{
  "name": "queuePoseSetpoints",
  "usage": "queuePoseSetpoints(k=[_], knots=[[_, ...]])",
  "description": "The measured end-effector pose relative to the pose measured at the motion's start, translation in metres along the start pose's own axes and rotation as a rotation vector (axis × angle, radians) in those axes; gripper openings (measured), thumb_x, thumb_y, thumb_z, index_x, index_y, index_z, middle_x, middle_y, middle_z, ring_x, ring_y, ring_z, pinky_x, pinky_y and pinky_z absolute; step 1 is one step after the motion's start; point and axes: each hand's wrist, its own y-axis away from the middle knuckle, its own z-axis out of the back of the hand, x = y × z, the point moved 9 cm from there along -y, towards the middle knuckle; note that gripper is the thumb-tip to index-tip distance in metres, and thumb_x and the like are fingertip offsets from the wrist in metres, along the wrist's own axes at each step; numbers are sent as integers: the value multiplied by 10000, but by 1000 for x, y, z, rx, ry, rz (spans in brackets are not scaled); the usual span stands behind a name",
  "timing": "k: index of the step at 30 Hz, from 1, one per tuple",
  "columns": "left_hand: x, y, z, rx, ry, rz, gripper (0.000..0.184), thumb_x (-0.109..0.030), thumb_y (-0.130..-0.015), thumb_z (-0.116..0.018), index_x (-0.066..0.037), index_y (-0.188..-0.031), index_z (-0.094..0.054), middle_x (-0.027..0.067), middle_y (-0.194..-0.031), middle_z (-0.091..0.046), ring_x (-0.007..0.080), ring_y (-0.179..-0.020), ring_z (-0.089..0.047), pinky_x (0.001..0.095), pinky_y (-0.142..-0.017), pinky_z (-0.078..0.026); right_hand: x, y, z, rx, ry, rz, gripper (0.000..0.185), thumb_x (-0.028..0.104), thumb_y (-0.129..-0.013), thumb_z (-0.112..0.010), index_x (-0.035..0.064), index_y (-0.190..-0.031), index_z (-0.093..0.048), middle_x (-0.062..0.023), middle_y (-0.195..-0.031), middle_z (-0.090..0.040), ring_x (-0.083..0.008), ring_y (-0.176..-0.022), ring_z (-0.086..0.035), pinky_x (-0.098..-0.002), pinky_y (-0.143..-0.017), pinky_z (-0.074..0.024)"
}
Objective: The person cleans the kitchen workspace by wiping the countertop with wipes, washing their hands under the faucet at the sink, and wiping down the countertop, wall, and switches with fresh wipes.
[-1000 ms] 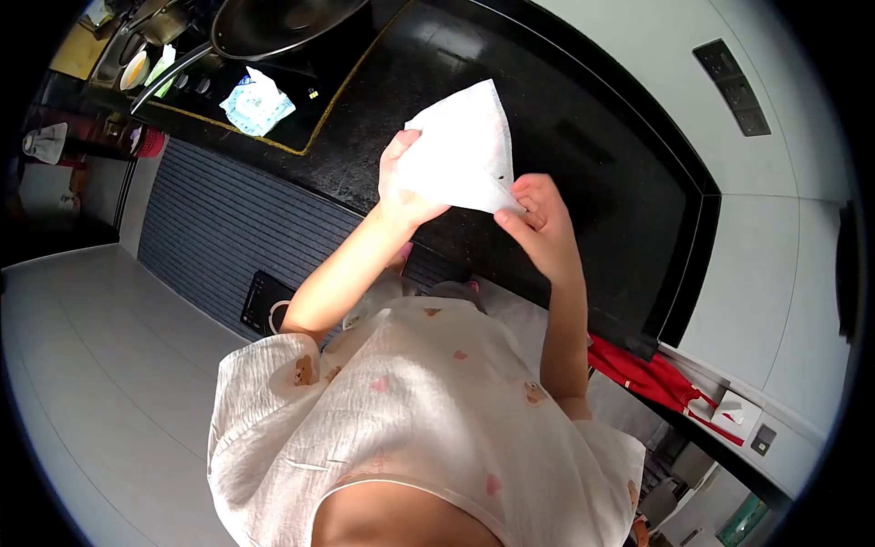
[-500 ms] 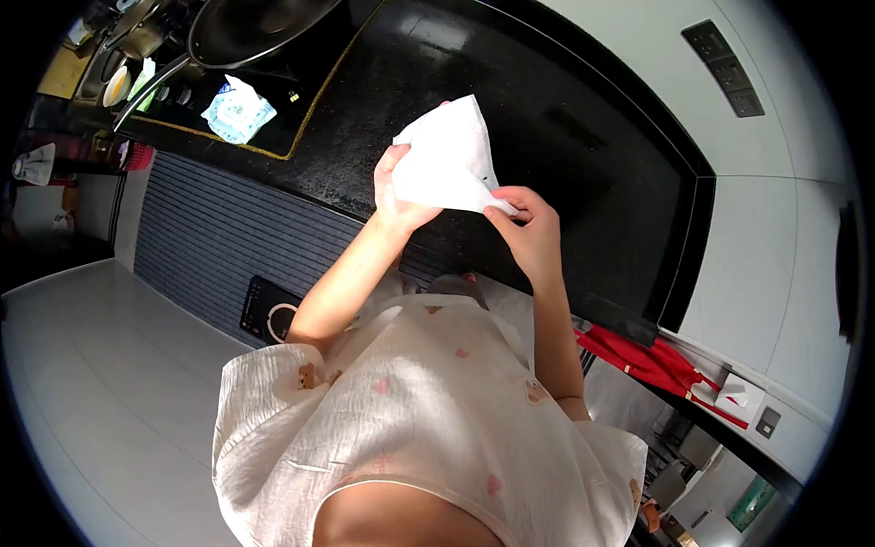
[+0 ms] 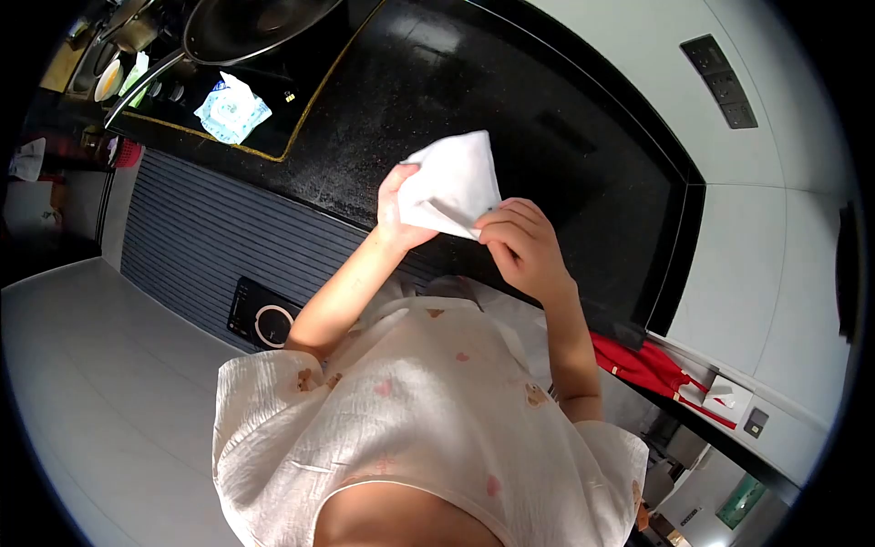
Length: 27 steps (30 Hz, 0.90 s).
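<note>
A folded white wipe (image 3: 448, 182) is held up over the front edge of the black countertop (image 3: 565, 118). My left hand (image 3: 401, 214) grips it from the left, thumb on its upper face, the other fingers largely hidden beneath. At the lower right corner, my right hand (image 3: 527, 246) pinches the wipe's edge between thumb and fingers. A small dark spot shows on the wipe next to those fingers. Its lower edge is creased and turned over.
A blue-and-white wipes pack (image 3: 232, 111) with a wipe sticking out lies by the frying pan (image 3: 251, 32) at upper left. A phone (image 3: 260, 314) lies left of my arm. Red cloth (image 3: 638, 369) and a tissue box (image 3: 726, 399) are at lower right, a socket strip (image 3: 718, 80) on the wall.
The wipe has come lower and looks smaller, its top corner shifted down. My right hand has moved down slightly and turned, its fingers now curled over the corner.
</note>
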Motion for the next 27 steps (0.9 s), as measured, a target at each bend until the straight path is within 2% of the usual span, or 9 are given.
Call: queuePoseSetpoints(k=[3,7,8,14,16,20,23,26,27], knots=[[19,0,-3,19,69,136,552,-298,-748,-447,21,-1193,-377,171,-1176,-455,295,-1090,-427,406,-964,-286,-1,-10,-2,49,9,41,127,-37,-677,-491,67,-706,-559,-36,-851,-609,-212,-734,-521,-349,-797,-382],[34,4,-11,54,141,255,599,-423,-803,-408,10,-1215,-360,171,-1190,-437,271,-1104,-410,369,-975,-269,-9,-20,-7,137,35,94,261,-42,-699,-440,89,-828,-625,-14,-933,-614,-195,-724,-509,-331,-832,-345],[35,4,-8,62,118,259,652,-507,-810,-361,1,-1219,-365,157,-1197,-436,265,-1112,-402,372,-977,-259,-14,-21,-13,226,6,36,330,-50,-713,-426,106,-917,-633,-7,-975,-608,-178,-700,-490,-324,-868,-309],[33,11,-6,102,69,285,737,-650,-764,-269,-73,-1193,-430,107,-1221,-432,266,-1143,-374,407,-994,-207,-24,-22,-22,270,159,-50,387,-54,-709,-410,130,-994,-595,12,-1041,-576,-174,-739,-490,-364,-945,-250],[31,13,-7,108,54,276,737,-678,-743,-267,-114,-1183,-444,104,-1236,-417,269,-1161,-356,438,-1002,-180,-26,-21,-25,265,218,-36,367,-38,-717,-418,121,-1001,-589,10,-1057,-564,-178,-774,-494,-372,-944,-254],[28,16,-2,16,58,270,835,-716,-708,-256,-79,-1233,-384,129,-1276,-368,287,-1189,-323,445,-1010,-158,-25,-25,-26,178,310,-18,303,13,-730,-455,104,-988,-586,-20,-1035,-555,-194,-847,-494,-389,-938,-267],[23,19,3,-60,-59,281,887,-739,-684,-261,-66,-1253,-351,135,-1296,-339,290,-1196,-315,445,-1013,-152,-42,-22,-26,94,257,-153,249,76,-724,-519,102,-962,-588,-46,-1012,-545,-216,-864,-485,-393,-925,-279],[16,22,14,-119,-206,293,938,-764,-657,-266,-57,-1271,-318,138,-1312,-314,291,-1199,-309,443,-1013,-152,-48,-25,-36,167,134,-124,199,127,-709,-579,72,-901,-580,-68,-934,-563,-224,-866,-497,-367,-872,-332],[13,24,15,-122,-273,288,952,-772,-648,-269,-56,-1275,-309,137,-1316,-307,290,-1203,-303,440,-1014,-152,-59,-24,-42,214,13,-262,188,138,-705,-591,62,-877,-572,-70,-905,-567,-220,-865,-502,-355,-846,-348]])
